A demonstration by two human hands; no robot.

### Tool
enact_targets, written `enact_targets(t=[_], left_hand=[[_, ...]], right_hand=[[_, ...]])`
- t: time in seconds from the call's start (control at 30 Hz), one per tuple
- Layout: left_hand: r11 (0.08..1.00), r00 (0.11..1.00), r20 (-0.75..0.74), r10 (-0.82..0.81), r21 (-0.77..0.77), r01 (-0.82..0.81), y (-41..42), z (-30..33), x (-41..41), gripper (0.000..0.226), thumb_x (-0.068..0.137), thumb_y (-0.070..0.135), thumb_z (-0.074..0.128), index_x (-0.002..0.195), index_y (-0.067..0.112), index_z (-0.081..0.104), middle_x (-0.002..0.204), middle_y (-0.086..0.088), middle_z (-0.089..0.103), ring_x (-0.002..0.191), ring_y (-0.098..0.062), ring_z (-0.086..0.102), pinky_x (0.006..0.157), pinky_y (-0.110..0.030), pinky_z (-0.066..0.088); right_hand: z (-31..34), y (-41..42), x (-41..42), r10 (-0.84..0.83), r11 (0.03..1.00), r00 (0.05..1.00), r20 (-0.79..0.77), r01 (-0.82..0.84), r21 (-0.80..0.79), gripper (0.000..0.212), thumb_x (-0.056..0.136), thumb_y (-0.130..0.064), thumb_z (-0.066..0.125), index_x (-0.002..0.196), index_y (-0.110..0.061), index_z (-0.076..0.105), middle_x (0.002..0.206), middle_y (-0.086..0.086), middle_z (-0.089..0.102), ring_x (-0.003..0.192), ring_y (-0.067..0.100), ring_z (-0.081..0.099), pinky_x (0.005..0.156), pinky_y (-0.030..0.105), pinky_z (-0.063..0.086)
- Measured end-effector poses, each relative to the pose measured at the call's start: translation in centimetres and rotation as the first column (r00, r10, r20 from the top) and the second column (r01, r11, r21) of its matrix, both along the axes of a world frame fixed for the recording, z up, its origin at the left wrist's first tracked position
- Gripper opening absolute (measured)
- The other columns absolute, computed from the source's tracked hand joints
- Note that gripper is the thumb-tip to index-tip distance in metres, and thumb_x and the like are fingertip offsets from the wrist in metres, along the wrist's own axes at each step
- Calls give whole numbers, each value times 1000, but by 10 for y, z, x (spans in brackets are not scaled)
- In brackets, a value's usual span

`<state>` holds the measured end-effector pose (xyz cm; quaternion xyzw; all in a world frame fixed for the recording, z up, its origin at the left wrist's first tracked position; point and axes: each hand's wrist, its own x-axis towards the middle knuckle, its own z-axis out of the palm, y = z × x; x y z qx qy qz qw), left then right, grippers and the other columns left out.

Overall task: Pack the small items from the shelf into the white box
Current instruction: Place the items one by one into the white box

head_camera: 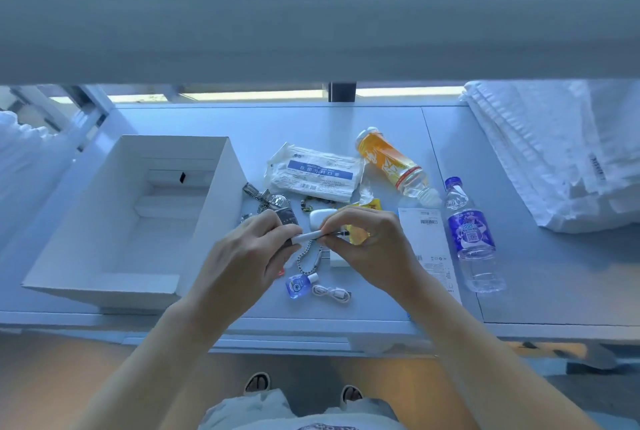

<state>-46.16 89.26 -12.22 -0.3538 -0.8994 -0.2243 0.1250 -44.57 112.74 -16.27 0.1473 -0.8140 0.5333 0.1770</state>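
I hold a slim white pen (309, 235) level between both hands above the middle of the shelf (381, 125), so I can turn it lengthwise before it goes into the white box (214, 187) at the shelf's left end. My left hand (249, 253) curls its fingers around one end of the pen, and a dark object that I cannot make out shows just above those fingers. My right hand (363, 239) pinches the other end narrowly between thumb and fingertips. The box stands open with its inner tray showing, touching the near-left edge of the shelf, close enough for a short carry. Loose items lie beside it: a watch (273, 199), a mask packet (313, 173), a white cable (330, 294), a small blue bottle (298, 286). Toward the right edge lie an orange bottle (391, 163) and a water bottle (471, 235).
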Motion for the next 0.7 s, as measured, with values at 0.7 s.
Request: enact_targets(t=[0.7], left_hand=[[994,994,33,-105,20,105,-210,8,-92,28,97,33,62,123,23,69,100,6,49,75,-17,63,56,-33,50]], right_hand=[[47,-202,-49,-117,985,987,111,100,142,12,81,-4,84,85,-11,75,94,-7,77,88,15,73,85,35,60]])
